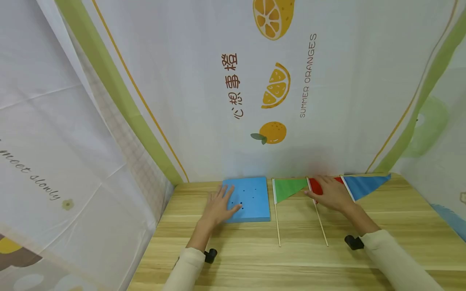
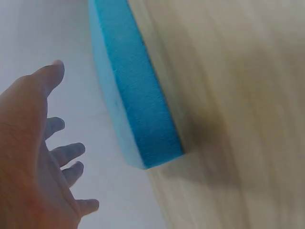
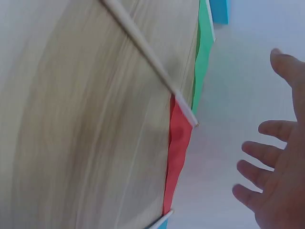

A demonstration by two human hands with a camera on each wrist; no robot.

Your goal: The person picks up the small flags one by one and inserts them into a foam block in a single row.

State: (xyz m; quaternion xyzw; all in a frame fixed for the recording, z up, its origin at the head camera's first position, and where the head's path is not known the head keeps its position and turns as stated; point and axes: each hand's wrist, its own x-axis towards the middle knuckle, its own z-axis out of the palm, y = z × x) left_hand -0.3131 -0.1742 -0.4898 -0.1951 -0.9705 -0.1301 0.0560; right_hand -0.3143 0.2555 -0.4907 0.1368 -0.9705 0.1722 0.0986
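A blue foam block (image 1: 253,194) with several small holes in its top lies flat near the table's back edge. Over its left side hovers my left hand (image 1: 217,205), fingers spread and holding nothing; the left wrist view shows a gap between hand and foam block (image 2: 138,90). To the right lie three pennant flags on thin sticks: a green flag (image 1: 287,189), a red flag (image 1: 316,187) and a blue flag (image 1: 365,186). My right hand (image 1: 331,194) is above the red flag and partly hides it. In the right wrist view its fingers are extended, apart from the red flag (image 3: 178,148).
The wooden table (image 1: 247,258) meets a white printed cloth (image 1: 196,101) hanging right behind the block and flags. Another cloth (image 1: 73,161) hangs along the left side. The flag sticks point toward the front of the table.
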